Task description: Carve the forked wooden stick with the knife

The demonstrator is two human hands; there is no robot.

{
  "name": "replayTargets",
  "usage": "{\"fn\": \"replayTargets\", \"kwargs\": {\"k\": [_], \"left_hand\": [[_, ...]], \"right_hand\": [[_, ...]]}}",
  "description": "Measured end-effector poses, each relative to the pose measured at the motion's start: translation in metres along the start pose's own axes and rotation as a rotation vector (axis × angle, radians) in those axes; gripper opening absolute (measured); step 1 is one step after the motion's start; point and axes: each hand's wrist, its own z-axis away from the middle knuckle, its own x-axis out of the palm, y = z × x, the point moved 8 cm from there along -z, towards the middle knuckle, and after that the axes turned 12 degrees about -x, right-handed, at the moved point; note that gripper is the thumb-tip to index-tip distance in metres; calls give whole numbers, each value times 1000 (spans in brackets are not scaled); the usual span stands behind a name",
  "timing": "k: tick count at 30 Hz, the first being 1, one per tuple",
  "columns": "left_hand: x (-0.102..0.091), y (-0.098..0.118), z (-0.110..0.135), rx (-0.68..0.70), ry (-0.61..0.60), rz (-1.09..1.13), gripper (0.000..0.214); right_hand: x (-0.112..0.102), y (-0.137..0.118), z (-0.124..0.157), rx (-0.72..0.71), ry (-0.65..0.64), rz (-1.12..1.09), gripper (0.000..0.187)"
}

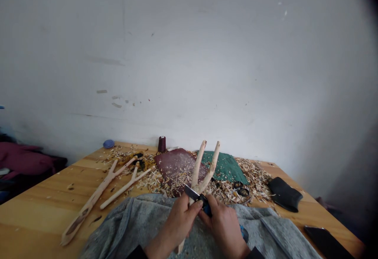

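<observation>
A peeled, Y-shaped forked stick [196, 172] stands with its two prongs pointing up and away from me. My left hand [180, 218] is closed around its handle just below the fork, and the handle's lower end shows beneath that hand. In my right hand [222, 221] is a knife with a blue and black handle; its blade [191, 192] lies across the stick near the fork. My left thumb touches the knife by the base of the blade. Under both hands a grey cloth [124, 227] is spread over the table edge.
Two more forked sticks, one long [88, 204] and one shorter [121, 190], lie left on the wooden table [35, 215]. Wood shavings [256, 174] cover a maroon cloth [174, 164] and a green cloth [227, 166]. A thread spool [162, 144] stands behind. A phone [326, 241] lies right.
</observation>
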Motion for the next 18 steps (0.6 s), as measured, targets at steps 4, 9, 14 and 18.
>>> {"fn": "replayTargets", "kwargs": {"k": [4,9,14,18], "left_hand": [[-3,10,3,64,54,-7,25],[-7,10,4,106,107,0,28],[-2,-5,-7,67,33,70,41],[4,-18,-15,-1,-39,163,52]], "right_hand": [[-10,-2,1,-50,123,46,20],[-21,-2,-2,-92,179,-30,15],[-8,2,-4,3,-34,-269,29],[-4,2,-4,57,-135,-378,28]]}}
